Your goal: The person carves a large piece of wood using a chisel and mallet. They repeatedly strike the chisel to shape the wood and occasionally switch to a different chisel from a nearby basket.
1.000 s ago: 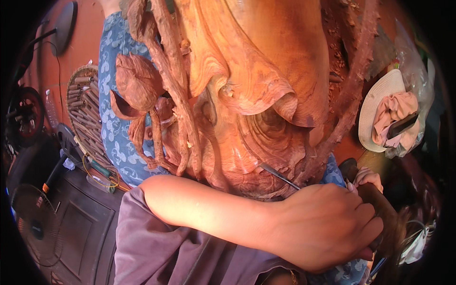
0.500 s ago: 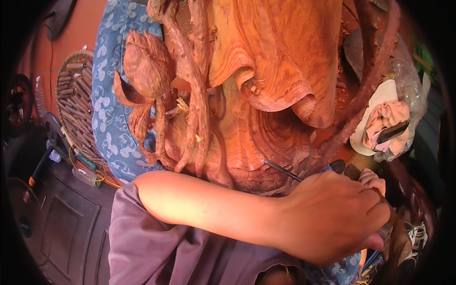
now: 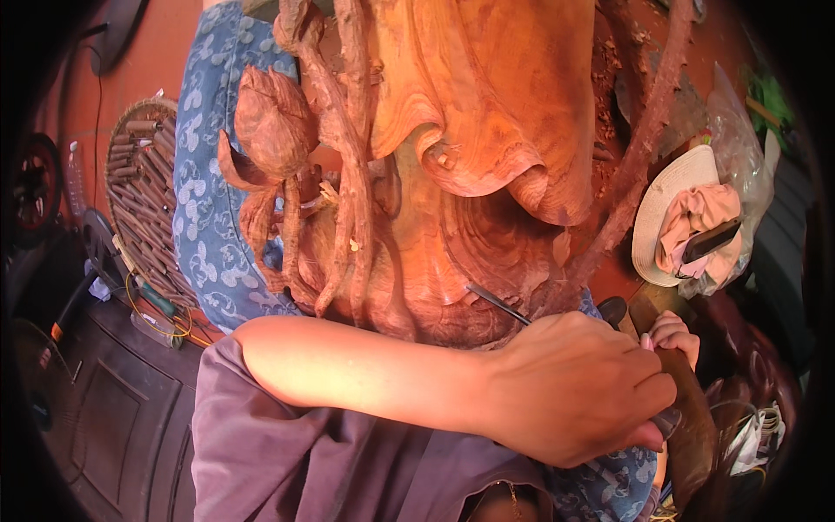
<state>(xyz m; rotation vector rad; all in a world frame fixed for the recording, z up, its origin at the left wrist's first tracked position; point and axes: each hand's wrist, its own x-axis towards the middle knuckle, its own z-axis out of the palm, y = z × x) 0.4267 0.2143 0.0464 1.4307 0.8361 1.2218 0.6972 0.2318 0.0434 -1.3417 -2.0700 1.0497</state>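
A carved reddish-brown wooden sculpture (image 3: 435,261) with wavy folds lies in front of me, with a bud-like form (image 3: 270,117) and twisting stems at its left. My left forearm crosses from the left, and my left hand (image 3: 574,391) is closed round a carving chisel. The chisel's thin dark shaft (image 3: 497,303) slants up-left, its tip on the lower folds; the left hand covers most of its handle. Beyond it, the curled fingers of my right hand (image 3: 677,337) grip a brown wooden mallet (image 3: 694,426), partly hidden behind the left hand.
Blue patterned padding (image 3: 204,191) borders the sculpture. A round basket (image 3: 113,187) holds several wooden-handled tools at left, near a plastic bottle (image 3: 76,178). At right, a pale hat (image 3: 648,222) holds pink cloth (image 3: 709,204) and a dark phone (image 3: 711,241). A thorny stem (image 3: 635,183) slants beside it.
My view has shifted slightly, so most things sit a little further left. The right hand shows more and stands further from the left hand. The chisel tip stays on the folds.
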